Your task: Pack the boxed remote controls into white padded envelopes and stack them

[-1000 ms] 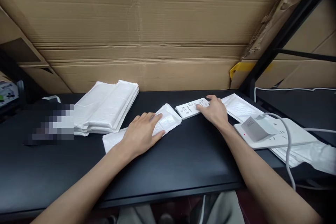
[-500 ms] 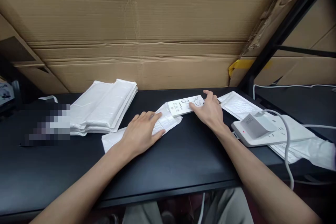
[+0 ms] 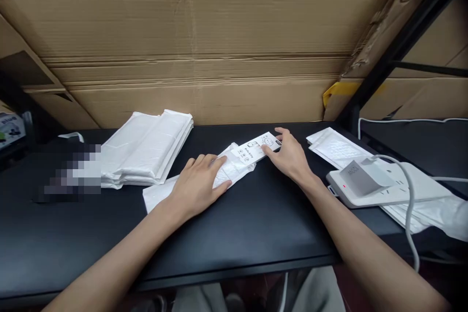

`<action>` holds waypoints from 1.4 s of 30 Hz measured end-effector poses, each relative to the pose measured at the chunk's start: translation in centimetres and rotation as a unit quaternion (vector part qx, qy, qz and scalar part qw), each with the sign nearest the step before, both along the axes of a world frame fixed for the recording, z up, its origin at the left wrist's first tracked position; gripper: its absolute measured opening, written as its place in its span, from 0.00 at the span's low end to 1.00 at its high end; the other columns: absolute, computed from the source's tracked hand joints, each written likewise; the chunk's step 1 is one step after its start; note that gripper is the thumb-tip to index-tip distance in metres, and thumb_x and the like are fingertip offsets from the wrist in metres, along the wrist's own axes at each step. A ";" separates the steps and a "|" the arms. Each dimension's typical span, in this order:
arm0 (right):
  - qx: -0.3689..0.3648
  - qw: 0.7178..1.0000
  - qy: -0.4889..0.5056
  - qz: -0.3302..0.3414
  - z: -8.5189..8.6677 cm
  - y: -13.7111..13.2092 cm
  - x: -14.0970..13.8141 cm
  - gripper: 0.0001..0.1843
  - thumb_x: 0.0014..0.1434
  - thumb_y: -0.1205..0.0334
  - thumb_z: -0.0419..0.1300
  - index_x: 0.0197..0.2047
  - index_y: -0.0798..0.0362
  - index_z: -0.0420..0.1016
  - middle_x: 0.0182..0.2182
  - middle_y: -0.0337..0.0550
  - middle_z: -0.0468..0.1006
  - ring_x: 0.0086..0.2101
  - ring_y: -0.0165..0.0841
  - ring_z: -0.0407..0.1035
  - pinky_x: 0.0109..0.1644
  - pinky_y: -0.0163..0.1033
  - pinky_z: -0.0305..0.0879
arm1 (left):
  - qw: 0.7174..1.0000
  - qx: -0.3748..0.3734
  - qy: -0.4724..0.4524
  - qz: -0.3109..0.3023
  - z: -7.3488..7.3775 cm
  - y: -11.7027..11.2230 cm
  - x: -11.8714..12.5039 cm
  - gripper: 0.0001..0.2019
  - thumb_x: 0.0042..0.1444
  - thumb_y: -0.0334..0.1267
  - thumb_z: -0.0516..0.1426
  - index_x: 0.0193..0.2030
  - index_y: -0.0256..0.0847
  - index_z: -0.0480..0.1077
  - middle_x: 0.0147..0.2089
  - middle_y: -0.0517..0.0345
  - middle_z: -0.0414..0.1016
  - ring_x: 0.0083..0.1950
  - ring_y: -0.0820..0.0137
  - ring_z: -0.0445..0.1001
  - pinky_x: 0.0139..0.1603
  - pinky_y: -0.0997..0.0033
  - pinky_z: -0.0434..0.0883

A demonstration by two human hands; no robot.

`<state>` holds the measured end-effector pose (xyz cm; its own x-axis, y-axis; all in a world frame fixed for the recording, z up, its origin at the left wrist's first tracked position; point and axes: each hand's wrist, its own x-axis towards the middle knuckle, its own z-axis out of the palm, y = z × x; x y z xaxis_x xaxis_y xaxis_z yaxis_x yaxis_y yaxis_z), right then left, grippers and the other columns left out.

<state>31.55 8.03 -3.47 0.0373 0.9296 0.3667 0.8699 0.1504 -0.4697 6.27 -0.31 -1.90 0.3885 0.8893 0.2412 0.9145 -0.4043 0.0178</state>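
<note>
Card (image 3: 258, 148) sits angled across the far end of the padded envelope (image 3: 234, 170), its right end pinched between thumb and fingers of the right hand (image 3: 288, 157); left hand (image 3: 195, 187) lies flat, fingers spread and released, on the envelope. Open black desk (image 3: 256, 219) runs in front of both hands to the near edge (image 3: 234, 267). Envelope stack (image 3: 146, 146) sits left, power strip (image 3: 398, 190) right.

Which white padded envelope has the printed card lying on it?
The envelope under the left hand carries the card; the stack and the flat envelope at right carry none.
</note>
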 end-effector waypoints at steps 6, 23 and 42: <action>-0.043 0.995 0.068 0.052 -0.3 -0.5 -0.5 0.32 0.56 0.48 0.60 0.61 0.53 0.62 0.51 0.52 0.75 0.52 0.44 0.69 0.56 0.49 0.64 | 1.000 0.004 0.004 -0.003 -0.1 0.0 0.0 0.25 0.63 0.50 0.51 0.63 0.43 0.62 0.58 0.48 0.69 0.54 0.57 0.68 0.52 0.55 0.65; -0.094 0.943 0.184 0.262 0.4 -1.9 -2.0 0.19 0.65 0.51 0.53 0.57 0.47 0.67 0.49 0.41 0.79 0.49 0.35 0.72 0.56 0.45 0.64 | 1.000 -0.018 -0.015 0.007 0.4 -0.1 -0.1 0.24 0.63 0.49 0.51 0.62 0.41 0.63 0.57 0.47 0.70 0.55 0.56 0.68 0.53 0.54 0.66; -0.132 0.878 0.306 0.343 2.0 -4.1 -3.2 0.19 0.66 0.46 0.51 0.53 0.46 0.72 0.50 0.41 0.75 0.50 0.36 0.70 0.56 0.42 0.63 | 0.995 0.044 -0.084 -0.035 0.6 -0.2 0.1 0.25 0.61 0.47 0.55 0.63 0.41 0.61 0.58 0.49 0.68 0.56 0.58 0.67 0.56 0.56 0.66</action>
